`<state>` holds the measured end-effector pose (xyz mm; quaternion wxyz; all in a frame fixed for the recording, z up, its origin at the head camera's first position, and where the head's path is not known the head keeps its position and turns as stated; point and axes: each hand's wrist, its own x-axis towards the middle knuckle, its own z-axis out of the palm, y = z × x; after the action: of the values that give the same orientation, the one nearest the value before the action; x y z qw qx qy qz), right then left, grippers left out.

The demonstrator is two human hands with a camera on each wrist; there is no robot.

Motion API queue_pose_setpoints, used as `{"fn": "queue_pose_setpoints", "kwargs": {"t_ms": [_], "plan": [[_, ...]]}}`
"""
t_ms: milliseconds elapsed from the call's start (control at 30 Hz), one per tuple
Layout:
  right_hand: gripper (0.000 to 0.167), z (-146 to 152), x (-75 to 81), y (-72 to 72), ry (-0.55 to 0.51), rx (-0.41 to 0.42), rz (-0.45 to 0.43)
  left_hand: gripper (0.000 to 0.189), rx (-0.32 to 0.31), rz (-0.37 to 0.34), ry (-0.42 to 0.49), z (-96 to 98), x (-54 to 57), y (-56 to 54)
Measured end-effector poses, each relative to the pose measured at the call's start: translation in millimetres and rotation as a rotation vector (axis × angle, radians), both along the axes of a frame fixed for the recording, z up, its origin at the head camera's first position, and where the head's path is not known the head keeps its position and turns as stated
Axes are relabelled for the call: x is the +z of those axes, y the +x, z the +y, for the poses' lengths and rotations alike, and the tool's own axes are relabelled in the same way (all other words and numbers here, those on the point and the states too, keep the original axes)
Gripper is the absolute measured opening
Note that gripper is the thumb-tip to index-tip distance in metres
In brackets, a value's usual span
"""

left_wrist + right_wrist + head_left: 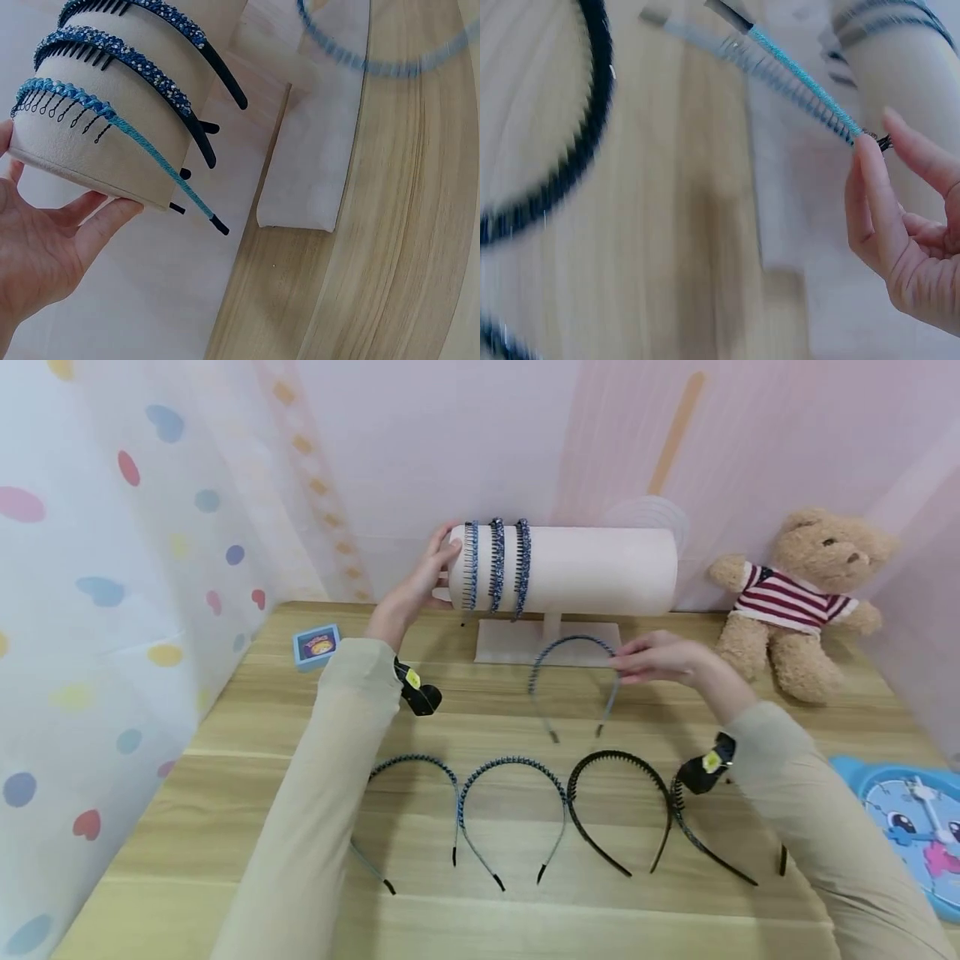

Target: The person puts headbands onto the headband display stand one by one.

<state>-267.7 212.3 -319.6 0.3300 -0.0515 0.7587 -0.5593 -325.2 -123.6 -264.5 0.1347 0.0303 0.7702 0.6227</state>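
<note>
A white cylindrical headband stand (600, 568) carries three blue beaded headbands (497, 564) near its left end. My left hand (427, 572) grips that left end; the left wrist view shows its fingers and thumb (112, 225) around the end's edge. Between thumb and fingers, my right hand (660, 658) pinches a light-blue headband (573, 639) by one side, held up in front of the stand's base (510, 643). In the right wrist view this headband (802, 79) looks partly blurred, its dark tips pointing away from the hand.
Several headbands lie in a row nearer me, among them a blue one (513, 762) and a black one (618, 756). A small blue box (317, 646) is at the left, a teddy bear (787, 602) at the right, and a blue toy clock (911, 827) at the right edge.
</note>
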Motion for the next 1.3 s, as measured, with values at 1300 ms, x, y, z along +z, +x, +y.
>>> {"fn": "queue_pose_setpoints", "kwargs": {"t_ms": [1300], "plan": [[0.063, 38, 43.0, 12.5, 0.338, -0.385, 0.744, 0.048, -0.015, 0.017, -0.010, -2.7, -1.2, 1.9]]}}
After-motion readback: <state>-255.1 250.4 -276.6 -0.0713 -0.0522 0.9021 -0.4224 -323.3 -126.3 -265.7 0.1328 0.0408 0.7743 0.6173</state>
